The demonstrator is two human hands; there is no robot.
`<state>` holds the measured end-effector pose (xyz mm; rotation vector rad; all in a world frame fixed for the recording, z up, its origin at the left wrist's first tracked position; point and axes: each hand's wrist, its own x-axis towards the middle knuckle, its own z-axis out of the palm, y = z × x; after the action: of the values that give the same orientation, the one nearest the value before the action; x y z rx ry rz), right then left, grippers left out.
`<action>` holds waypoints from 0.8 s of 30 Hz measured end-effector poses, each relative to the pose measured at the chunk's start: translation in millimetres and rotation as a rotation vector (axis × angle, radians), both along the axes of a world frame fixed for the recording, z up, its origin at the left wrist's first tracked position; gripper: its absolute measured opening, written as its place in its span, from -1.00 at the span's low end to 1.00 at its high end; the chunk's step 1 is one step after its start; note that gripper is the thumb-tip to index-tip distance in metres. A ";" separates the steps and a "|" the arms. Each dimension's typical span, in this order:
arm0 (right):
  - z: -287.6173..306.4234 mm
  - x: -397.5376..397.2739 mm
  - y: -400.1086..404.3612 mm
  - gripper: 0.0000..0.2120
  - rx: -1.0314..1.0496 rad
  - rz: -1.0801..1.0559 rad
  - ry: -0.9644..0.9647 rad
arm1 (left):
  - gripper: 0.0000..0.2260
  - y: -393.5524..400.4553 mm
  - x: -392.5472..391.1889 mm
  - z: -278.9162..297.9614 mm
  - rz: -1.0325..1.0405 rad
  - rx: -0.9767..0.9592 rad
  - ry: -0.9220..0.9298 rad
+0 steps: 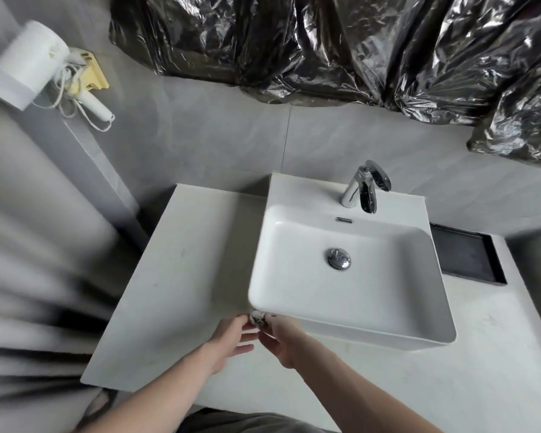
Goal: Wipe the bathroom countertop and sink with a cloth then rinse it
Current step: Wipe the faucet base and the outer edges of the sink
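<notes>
A white rectangular ceramic vessel sink (341, 276) is sitting toward the back of the pale stone countertop (181, 276), its near-left corner overhanging the spot where both hands are meeting. A chrome single-lever faucet (361, 190) is standing on the sink's back ledge, and a round chrome drain stopper (339, 258) is lying in the middle of the basin. A flat black rectangular tray (466, 257) is lying along the countertop's back right edge, just beside the sink. A white hair dryer (32, 64) is hanging on the wall to the left, and crinkled black plastic sheeting (341, 45) is covering the wall above.

A small crumpled white-and-dark cloth (258, 317) is sitting bunched right under the sink's near-left corner. The left hand (230, 339) and right hand (280, 340) are each pinching it from either side with their fingertips.
</notes>
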<state>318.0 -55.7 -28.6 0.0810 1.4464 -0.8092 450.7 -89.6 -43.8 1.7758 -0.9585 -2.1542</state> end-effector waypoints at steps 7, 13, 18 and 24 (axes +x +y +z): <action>22.0 -7.5 -1.2 -0.65 -0.018 0.386 0.135 | -0.71 9.4 -5.3 -8.4 0.510 0.022 0.174; 34.5 -35.0 -4.1 -0.72 -0.193 0.666 0.471 | -0.72 -15.4 -26.0 -9.8 0.701 -0.060 0.171; 36.2 -79.3 5.3 -0.74 -0.324 0.812 1.006 | -0.74 -46.0 -37.6 -15.0 0.566 -0.134 0.053; 15.9 -120.9 24.5 -0.52 -0.167 1.084 1.142 | -0.81 -93.3 -58.8 -14.4 0.374 -0.209 0.049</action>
<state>197.1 -31.2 -12.7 -1.3737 2.0712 0.0251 391.9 -182.9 -58.2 1.6409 -0.7378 -1.7893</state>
